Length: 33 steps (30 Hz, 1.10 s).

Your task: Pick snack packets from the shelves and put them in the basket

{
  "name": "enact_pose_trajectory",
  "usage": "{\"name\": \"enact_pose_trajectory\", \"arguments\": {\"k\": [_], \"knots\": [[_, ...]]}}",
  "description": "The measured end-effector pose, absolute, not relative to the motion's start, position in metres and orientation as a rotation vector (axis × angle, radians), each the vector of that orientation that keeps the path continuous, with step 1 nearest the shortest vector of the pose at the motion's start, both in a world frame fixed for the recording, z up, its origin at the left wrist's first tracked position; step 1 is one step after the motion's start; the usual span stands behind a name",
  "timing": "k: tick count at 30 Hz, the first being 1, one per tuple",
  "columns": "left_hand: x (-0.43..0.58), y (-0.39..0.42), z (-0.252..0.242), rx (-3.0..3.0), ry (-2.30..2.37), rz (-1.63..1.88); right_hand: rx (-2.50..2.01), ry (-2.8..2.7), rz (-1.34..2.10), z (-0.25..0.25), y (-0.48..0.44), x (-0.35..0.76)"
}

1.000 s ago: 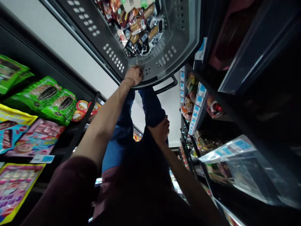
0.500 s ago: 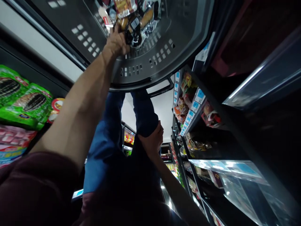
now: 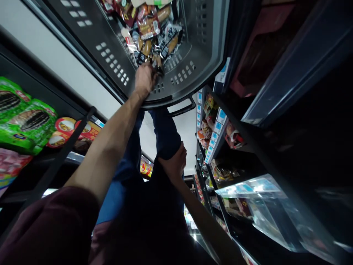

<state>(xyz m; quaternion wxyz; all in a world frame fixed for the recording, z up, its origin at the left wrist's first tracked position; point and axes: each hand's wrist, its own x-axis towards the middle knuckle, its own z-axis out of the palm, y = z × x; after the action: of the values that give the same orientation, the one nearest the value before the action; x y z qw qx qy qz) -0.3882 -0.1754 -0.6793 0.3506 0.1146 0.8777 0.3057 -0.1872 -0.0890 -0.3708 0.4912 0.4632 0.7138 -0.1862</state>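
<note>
A dark grey shopping basket [image 3: 198, 59] stands on the pale floor by my feet, filled with several wrapped snack packets [image 3: 149, 27]. My left hand [image 3: 143, 79] reaches over the near rim. Its fingers are closed on a small dark-wrapped packet [image 3: 157, 68] at the near edge of the pile. My right hand [image 3: 173, 165] rests on my blue trouser leg [image 3: 165, 132], with its fingers curled round the leg. A dark cloth hangs just below that hand.
Shop shelves with blue price tags and snack packs [image 3: 216, 129] line the right side. Green biscuit packs [image 3: 27, 121] and round red tubs [image 3: 64, 127] fill the left shelves. The basket's handle [image 3: 182, 108] lies folded down toward me. The narrow pale floor [image 3: 82, 84] runs between the shelves.
My left hand went from the basket's rim into the pile of packets, then drew back toward the near rim, closed on a packet. The right hand stayed on the leg.
</note>
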Motion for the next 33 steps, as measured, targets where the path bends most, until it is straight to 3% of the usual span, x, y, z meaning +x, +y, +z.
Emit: {"name": "enact_pose_trajectory", "arguments": {"k": [9,16,21,25,29,33], "knots": [[-0.391,-0.21,-0.558,0.012,2.199,0.746,0.985,1.737,-0.476,-0.36,-0.096,-0.162],[-0.429,-0.239,-0.348,0.257,2.24,0.669,0.887,1.691,-0.615,-0.284,-0.115,-0.18],[-0.469,-0.257,-0.207,0.61,2.018,0.751,0.947,1.829,-0.998,-0.191,-0.141,-0.228],[-0.484,-0.273,-0.109,0.512,1.96,0.915,1.075,1.946,-1.29,-0.129,-0.157,-0.27],[-0.469,-0.304,-0.058,0.583,2.116,0.984,1.134,2.041,-1.529,-0.104,-0.172,-0.297],[-0.463,-0.323,-0.051,0.668,2.13,1.07,1.205,2.042,-1.803,-0.094,-0.174,-0.309]]}}
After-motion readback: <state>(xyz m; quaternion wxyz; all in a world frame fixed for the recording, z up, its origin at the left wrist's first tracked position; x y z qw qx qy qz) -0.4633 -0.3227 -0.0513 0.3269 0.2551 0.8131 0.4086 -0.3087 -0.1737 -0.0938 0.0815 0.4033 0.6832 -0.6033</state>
